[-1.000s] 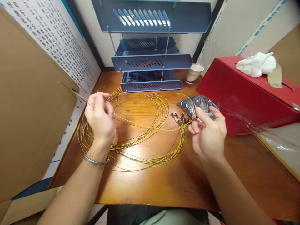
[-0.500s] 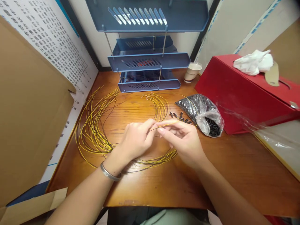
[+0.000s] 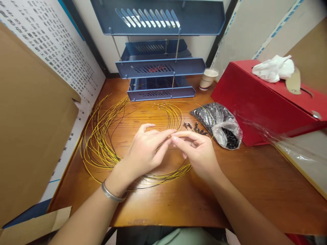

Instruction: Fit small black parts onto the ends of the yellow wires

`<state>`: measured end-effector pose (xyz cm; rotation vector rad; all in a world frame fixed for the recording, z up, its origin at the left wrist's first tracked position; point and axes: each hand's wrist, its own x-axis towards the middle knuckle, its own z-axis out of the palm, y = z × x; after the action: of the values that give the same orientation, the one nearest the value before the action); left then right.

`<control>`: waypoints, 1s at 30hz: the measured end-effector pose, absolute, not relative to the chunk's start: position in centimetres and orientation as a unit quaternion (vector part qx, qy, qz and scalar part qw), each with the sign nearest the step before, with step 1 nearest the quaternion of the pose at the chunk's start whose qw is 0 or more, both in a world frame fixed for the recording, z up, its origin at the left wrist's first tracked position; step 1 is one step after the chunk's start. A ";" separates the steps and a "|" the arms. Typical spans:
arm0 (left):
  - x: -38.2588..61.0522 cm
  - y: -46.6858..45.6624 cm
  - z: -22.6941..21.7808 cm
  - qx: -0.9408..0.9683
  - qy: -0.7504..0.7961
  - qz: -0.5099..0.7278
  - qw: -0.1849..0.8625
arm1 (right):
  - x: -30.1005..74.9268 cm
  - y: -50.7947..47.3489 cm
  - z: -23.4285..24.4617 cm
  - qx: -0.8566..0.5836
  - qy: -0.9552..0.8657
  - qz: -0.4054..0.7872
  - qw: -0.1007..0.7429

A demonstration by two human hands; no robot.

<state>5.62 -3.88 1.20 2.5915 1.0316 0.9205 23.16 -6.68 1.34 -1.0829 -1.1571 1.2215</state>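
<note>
Both hands meet over the middle of the table, fingertips close together on a thin yellow wire (image 3: pixel 182 136). My left hand (image 3: pixel 146 148), with a silver bracelet at the wrist, pinches the wire between thumb and index finger; another finger is raised. My right hand (image 3: pixel 198 151) pinches it too, thumb against index finger. What sits exactly at the fingertips is too small to make out. Beneath and left of the hands lies a large loop of yellow and dark wires (image 3: pixel 102 143). Beyond them is a smaller bundle of yellow wires (image 3: pixel 173 114).
Several small black parts (image 3: pixel 196 127) lie beside a clear plastic bag (image 3: pixel 217 117) of black pieces. A blue tray rack (image 3: pixel 158 68) stands at the back, next to a paper cup (image 3: pixel 208 80). A red box (image 3: pixel 245 98) is on the right, a cardboard box (image 3: pixel 33 112) on the left.
My left hand has turned and a finger has lifted away from the others. Its thumb and index finger have moved in against my right fingertips.
</note>
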 end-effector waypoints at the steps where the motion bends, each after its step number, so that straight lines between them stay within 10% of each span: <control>1: 5.6 -3.8 1.1 0.879 0.347 0.314 0.096 | 23.2 -6.6 1.3 -0.458 -0.476 0.515 0.546; 30: 7.5 -5.3 0.8 0.839 0.396 0.367 -0.057 | 22.2 -7.2 0.9 -0.515 -0.486 0.447 0.547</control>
<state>7.53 -5.34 0.83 2.7370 1.2925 1.1974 22.24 -7.24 0.90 -1.2214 -1.1514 1.0586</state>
